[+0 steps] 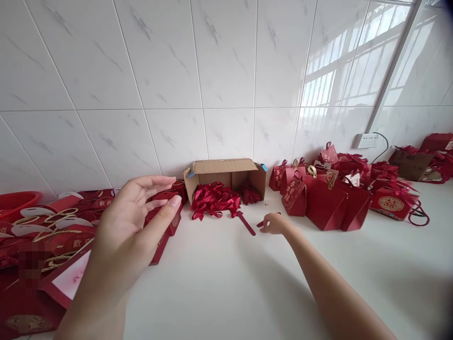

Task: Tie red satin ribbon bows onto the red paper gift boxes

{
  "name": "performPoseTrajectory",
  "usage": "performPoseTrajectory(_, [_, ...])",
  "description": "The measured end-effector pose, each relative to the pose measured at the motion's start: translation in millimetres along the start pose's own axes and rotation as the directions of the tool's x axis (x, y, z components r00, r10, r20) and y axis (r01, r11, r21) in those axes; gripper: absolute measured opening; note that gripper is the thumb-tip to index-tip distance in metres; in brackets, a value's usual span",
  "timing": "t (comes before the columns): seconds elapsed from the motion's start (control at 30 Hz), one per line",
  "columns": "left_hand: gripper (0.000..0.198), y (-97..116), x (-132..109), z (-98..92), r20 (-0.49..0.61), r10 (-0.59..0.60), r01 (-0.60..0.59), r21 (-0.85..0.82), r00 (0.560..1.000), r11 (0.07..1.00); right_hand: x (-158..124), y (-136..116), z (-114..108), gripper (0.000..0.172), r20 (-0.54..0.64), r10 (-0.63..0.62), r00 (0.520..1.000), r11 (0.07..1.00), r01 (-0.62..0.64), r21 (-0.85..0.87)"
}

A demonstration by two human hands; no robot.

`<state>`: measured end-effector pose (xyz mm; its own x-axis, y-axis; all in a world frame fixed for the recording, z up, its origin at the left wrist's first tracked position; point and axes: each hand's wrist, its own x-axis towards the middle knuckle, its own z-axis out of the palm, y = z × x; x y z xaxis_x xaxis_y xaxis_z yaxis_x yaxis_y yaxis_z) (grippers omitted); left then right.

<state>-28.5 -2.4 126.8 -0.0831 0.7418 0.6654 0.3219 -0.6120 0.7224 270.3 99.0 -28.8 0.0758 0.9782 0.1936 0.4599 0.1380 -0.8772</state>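
My left hand [130, 222] is raised above the white counter [226, 283] with its fingers spread and nothing in it, hovering over a stack of flat red gift boxes [71, 226] at the left. My right hand [272, 223] reaches far forward and pinches the end of a red ribbon [246, 223] lying on the counter. Just behind it a cardboard box [226, 174] lies on its side against the tiled wall, spilling a heap of red ribbons [214, 200].
Several assembled red gift bags [325, 196] with gold handles stand at the right, with more red boxes [392, 200] behind them. A wall socket [364, 140] with a cable sits above. A red basin [17, 203] shows at the far left.
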Motion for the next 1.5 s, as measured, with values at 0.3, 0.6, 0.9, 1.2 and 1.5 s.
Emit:
performPoseTrajectory(0.3, [0.024,0,4,-8.7,-0.009,-0.047,0.047,0.066,0.999,0.997,-1,-12,10,0.023,0.196,0.043,0.980,0.976,-0.083,0.202])
performPoseTrajectory(0.6, [0.022,-25,4,24.2,0.410,-0.108,0.033,0.185,0.906,0.982,-29,-98,16,0.016,0.384,-0.214,0.898,0.689,-0.140,0.711])
performPoseTrajectory(0.9, [0.017,-14,-14,35.0,0.424,0.081,-0.120,0.065,0.902,0.991,-59,-130,18,0.009,0.385,-0.410,0.827,0.591,-0.080,0.802])
performPoseTrajectory(1.2, [0.009,-19,-13,37.7,0.398,0.140,-0.166,0.030,0.907,0.986,-63,-134,24,0.010,0.301,-0.394,0.868,0.650,0.032,0.759])
performPoseTrajectory(1.5, [0.007,-23,-12,40.1,0.340,0.234,-0.261,0.034,0.911,0.965,-66,-134,23,0.012,0.167,-0.410,0.897,0.702,0.193,0.685])
